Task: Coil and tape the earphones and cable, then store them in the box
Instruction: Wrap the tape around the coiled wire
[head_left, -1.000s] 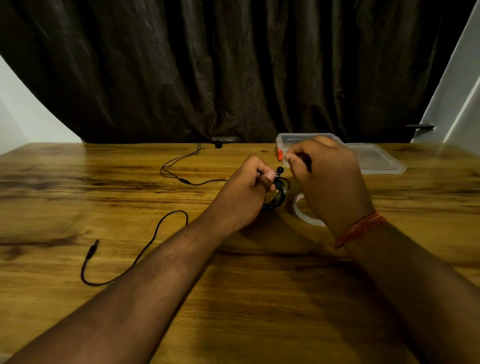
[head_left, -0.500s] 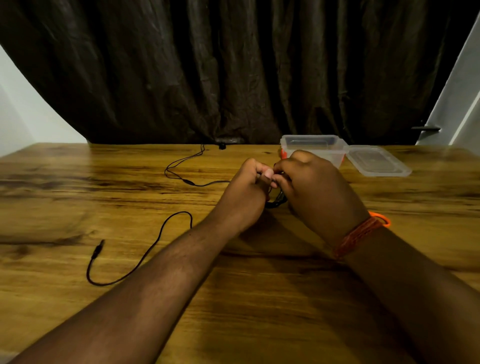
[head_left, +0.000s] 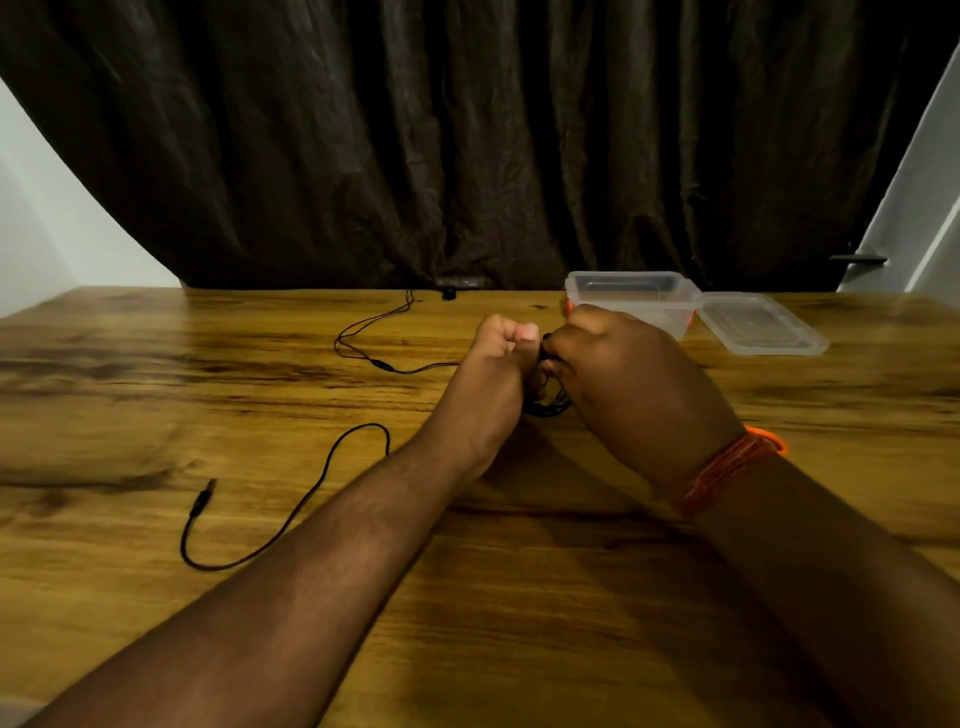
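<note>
A small black coil of cable (head_left: 545, 405) is sitting between the two hands at the middle of the wooden table (head_left: 519, 597), only its lower loop showing beneath the knuckles; the left hand (head_left: 493, 374) is curling its fingers round the coil from the left, thumb tucked on top; the right hand (head_left: 623, 379) is closing over it from the right, its fingertips hidden, so exactly how it is pinching the cable cannot be told; the two hands are pressing close together, touching around the bundle. The black earphones (head_left: 374, 358) are lying loose on the table to the left; their wire is running from behind the left hand toward the far edge, where an earbud (head_left: 448, 294) is resting; a nearer stretch is looping beside the left forearm and ending in the jack plug (head_left: 202, 499). The clear plastic box (head_left: 628, 291) is standing open at the far side, just beyond the right hand; its lid (head_left: 758, 325) is lying flat beside it on the right. An orange thread band (head_left: 727, 473) is circling the right wrist; a dark curtain (head_left: 467, 145) is hanging behind the table.
</note>
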